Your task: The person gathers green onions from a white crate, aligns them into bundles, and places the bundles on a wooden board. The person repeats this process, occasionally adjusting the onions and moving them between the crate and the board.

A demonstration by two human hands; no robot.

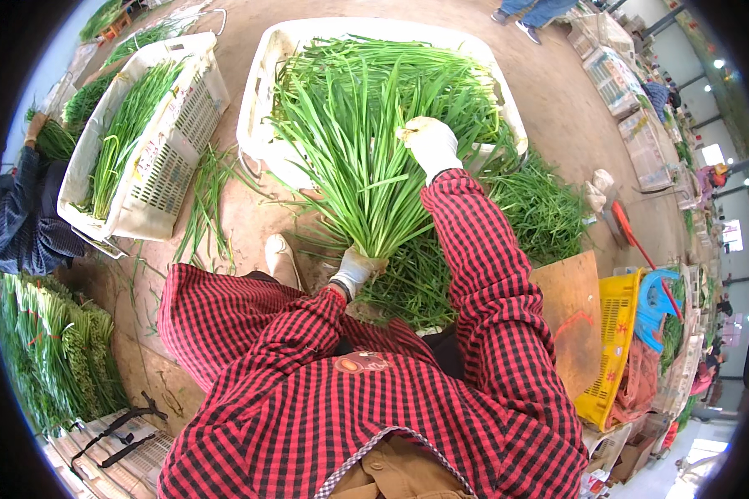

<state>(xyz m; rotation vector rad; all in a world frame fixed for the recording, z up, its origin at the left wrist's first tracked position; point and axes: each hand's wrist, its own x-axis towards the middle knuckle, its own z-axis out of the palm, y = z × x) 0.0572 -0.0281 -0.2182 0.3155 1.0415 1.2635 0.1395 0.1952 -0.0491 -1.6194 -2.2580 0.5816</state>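
Note:
My left hand (354,272), in a pale work glove, grips a bunch of long flat green leaves, seemingly garlic chives (365,181), around its gathered base. From there the leaves fan out upward and away from me. At the fan's right edge is my right hand (434,145), in a white glove, its fingertips pinched together at a thin yellowish leaf. Behind the bunch stands a large white plastic crate (374,26) filled with more of the same greens (462,68). Loose leaves (412,280) lie heaped on the floor below and right of the bunch.
Left stands a white slatted crate (178,140) of greens, beside a seated co-worker (22,212). Tied bundles (56,343) are stacked at lower left. At right are a wooden board (568,318), a yellow crate (608,349) and a blue plastic stool (655,305). Another person's legs (533,12) appear at the top.

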